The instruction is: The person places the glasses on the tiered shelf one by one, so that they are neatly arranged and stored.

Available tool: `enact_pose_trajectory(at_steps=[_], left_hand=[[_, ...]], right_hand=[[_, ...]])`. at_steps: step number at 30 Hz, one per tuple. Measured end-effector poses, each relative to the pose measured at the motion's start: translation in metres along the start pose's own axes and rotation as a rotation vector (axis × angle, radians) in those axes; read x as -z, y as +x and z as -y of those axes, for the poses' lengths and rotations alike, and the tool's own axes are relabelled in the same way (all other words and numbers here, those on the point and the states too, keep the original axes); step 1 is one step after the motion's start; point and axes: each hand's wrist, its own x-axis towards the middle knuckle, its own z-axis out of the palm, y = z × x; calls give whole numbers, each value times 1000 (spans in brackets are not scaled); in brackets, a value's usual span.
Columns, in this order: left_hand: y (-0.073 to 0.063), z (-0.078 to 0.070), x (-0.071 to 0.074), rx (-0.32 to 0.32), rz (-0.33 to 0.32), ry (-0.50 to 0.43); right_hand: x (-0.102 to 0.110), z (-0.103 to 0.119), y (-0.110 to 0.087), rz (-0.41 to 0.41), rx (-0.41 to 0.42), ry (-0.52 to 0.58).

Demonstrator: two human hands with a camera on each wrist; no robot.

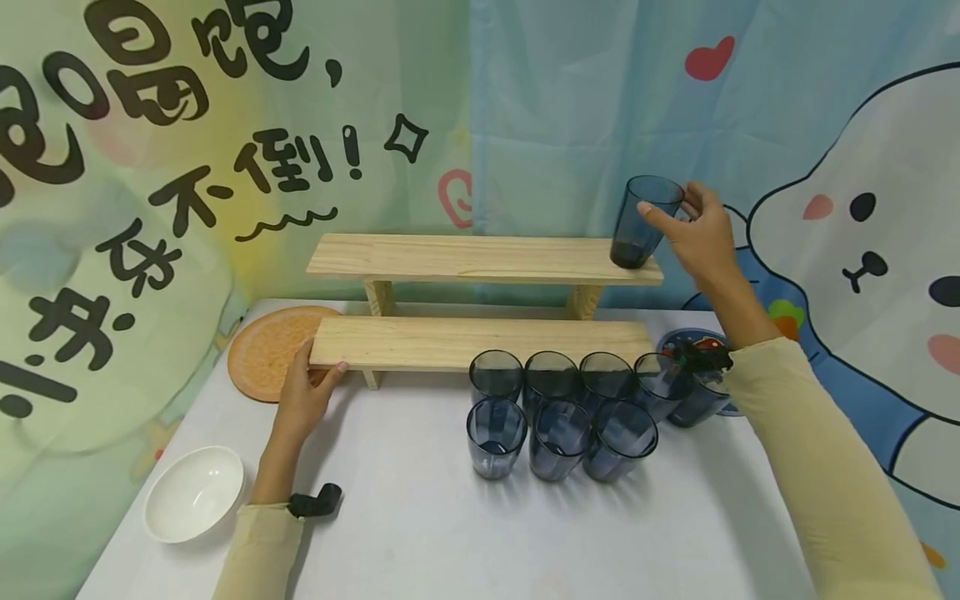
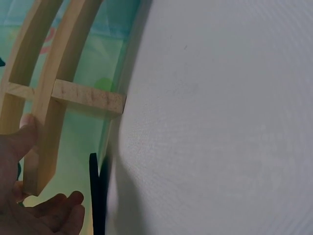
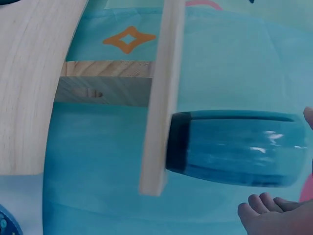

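A blue-tinted drinking glass (image 1: 636, 229) stands upright at the right end of the upper board (image 1: 465, 257) of a two-tier wooden shelf. My right hand (image 1: 701, 229) is around the glass near its rim, thumb in front. In the right wrist view the fingers (image 3: 264, 203) stand apart from the glass (image 3: 234, 147), whose base meets the board (image 3: 161, 98). My left hand (image 1: 303, 396) holds the left end of the lower board (image 1: 420, 343), thumb at its front edge. The left wrist view shows the thumb (image 2: 27, 132) against the wood.
Several more blue glasses (image 1: 497, 437) stand in rows before the shelf's right half. A round orange-brown mat (image 1: 266, 354) lies at the left, with a white bowl (image 1: 195, 493) nearer. A blue patterned plate (image 1: 731, 408) shows behind the right-hand glasses. A printed curtain (image 1: 555, 125) hangs behind.
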Motion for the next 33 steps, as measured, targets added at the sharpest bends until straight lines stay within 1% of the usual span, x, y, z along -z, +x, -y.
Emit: enact_pose_trajectory(at_steps=[3, 6, 8, 10, 12, 14, 17, 19, 23, 26, 28, 30, 33], left_hand=[[-1, 0, -1, 6, 2, 7], [-1, 1, -1, 6, 1, 10], [0, 1, -1, 4, -1, 8], [0, 2, -1, 0, -3, 9], [0, 2, -1, 1, 1, 11], [-1, 2, 0, -1, 5, 16], [-2, 1, 1, -4, 5, 20], [-3, 1, 1, -8, 4, 19], [-4, -1, 1, -10, 11, 13], [-5, -2, 0, 2, 15, 13], [-6, -3, 0, 9, 14, 12], [-6, -3, -1, 10, 11, 9], [-5, -3, -1, -2, 7, 0]], right_hand=[[9, 5, -10, -87, 11, 12], [19, 11, -25, -180, 3, 27], [25, 14, -37, -215, 2, 41], [31, 13, -53, -223, 8, 28], [33, 11, -72, -210, 19, 11], [33, 5, -94, -187, 34, -33], [27, -5, -128, -151, 69, -121], [22, -12, -149, -131, 88, -159], [10, -28, -188, -76, 114, -155], [0, -39, -214, -22, 119, -142], [-6, -46, -228, 10, 99, -145], [-13, -51, -240, 29, 61, -146], [-21, -58, -251, 40, 7, -145]])
